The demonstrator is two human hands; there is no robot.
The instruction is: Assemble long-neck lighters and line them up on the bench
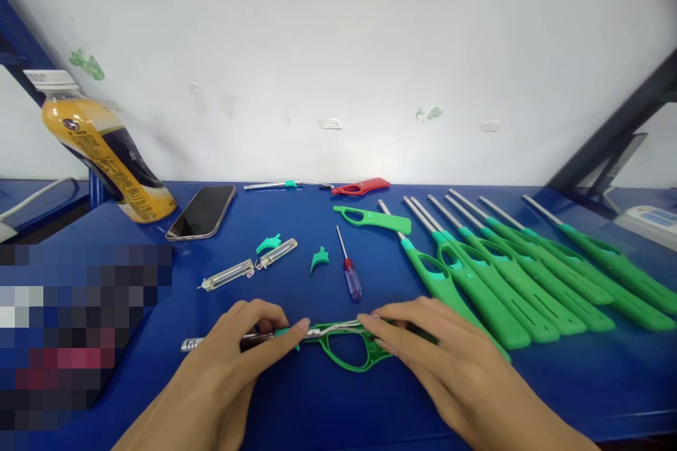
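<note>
An opened green lighter handle (352, 368) with an oval finger opening lies low at the front, a silver lighter tube (193, 344) running leftward from it. My left hand (233, 345) pinches the tube near its teal collar, thumb on top. Thin pale wires (341, 326) cross above the finger opening. With its fingertips at the wires' right end, my right hand (444, 349) grips the handle and covers most of it. Beyond the hands lie a screwdriver (352, 282), a teal trigger (319, 258), another trigger (269, 244) and two clear fuel tanks (228, 275).
Several green lighters (508, 275) lie side by side at right. Farther back are a green handle shell (386, 221), a red shell (364, 187) and another tube (267, 184). A phone (204, 211) and drink bottle (106, 148) occupy the left. A white wall (338, 49) bounds the table.
</note>
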